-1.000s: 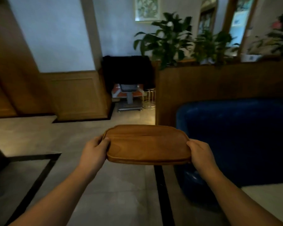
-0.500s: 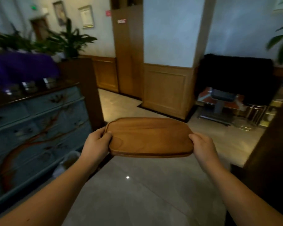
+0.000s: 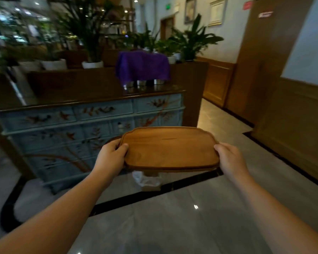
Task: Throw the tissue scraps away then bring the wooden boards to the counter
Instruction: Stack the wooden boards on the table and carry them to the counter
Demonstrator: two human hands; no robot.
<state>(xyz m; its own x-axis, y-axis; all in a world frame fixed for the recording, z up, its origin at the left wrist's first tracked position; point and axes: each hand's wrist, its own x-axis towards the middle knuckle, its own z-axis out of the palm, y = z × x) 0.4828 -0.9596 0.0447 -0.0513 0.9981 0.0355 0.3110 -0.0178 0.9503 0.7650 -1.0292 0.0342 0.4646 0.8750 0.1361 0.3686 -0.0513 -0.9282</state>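
Note:
I hold a stack of brown wooden boards (image 3: 170,148) flat in front of me, at about waist height. My left hand (image 3: 110,155) grips the left end, thumb on top. My right hand (image 3: 229,158) grips the right end. A second board's edge shows under the top one at the left. Ahead stands a blue painted cabinet (image 3: 77,136) with a dark wooden counter top (image 3: 81,96). Below the boards, on the floor, a small bin with a white liner (image 3: 147,180) is partly hidden.
A purple cloth (image 3: 141,66) covers something on the counter's right end, with metal cups under it. Potted plants (image 3: 191,41) line a wooden divider behind. A wood-panelled wall and pillar (image 3: 283,88) stand at the right. Grey tiled floor (image 3: 173,217) with a black inlay stripe lies underfoot.
My view has swung left from a blue sofa and wall corner to face the blue cabinet, which is now closer. Both hands have kept their grip on the boards.

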